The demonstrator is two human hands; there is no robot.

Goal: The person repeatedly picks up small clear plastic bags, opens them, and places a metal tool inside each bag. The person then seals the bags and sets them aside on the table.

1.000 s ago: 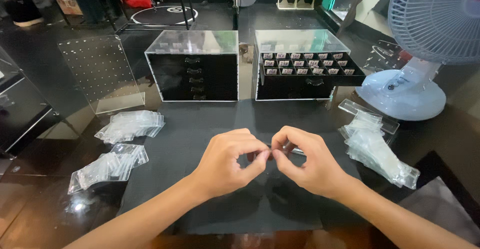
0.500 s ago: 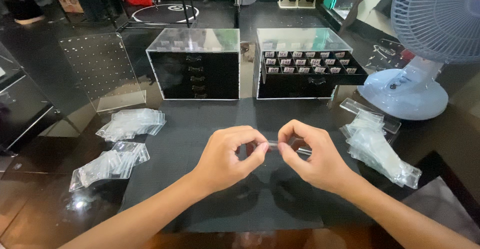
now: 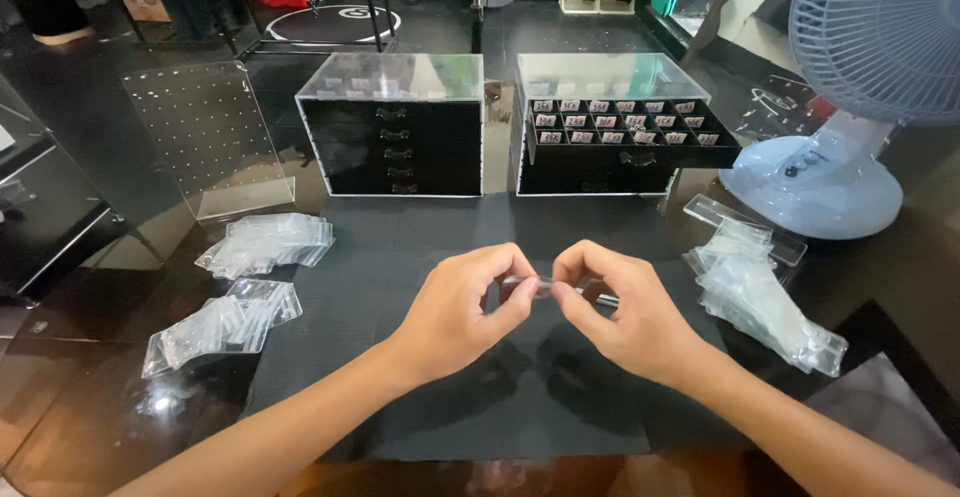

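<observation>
Hands barely moved: left hand (image 3: 462,309) & right hand (image 3: 622,307) pinch small clear piece (image 3: 541,285) btwn fingertips

This looks like a small jewellery shop or its packing corner. On the dark glossy tabletop (image 3: 90,427) stand two clear-topped black drawer boxes (image 3: 395,127), one with an open tray of tiny tagged pieces (image 3: 620,122) (too small to make out), beside a clear pegged display stand (image 3: 205,137). Piles of little clear bags (image 3: 265,242) lie around a black mat (image 3: 400,287), and a desk fan (image 3: 850,87) stands at the right.
</observation>
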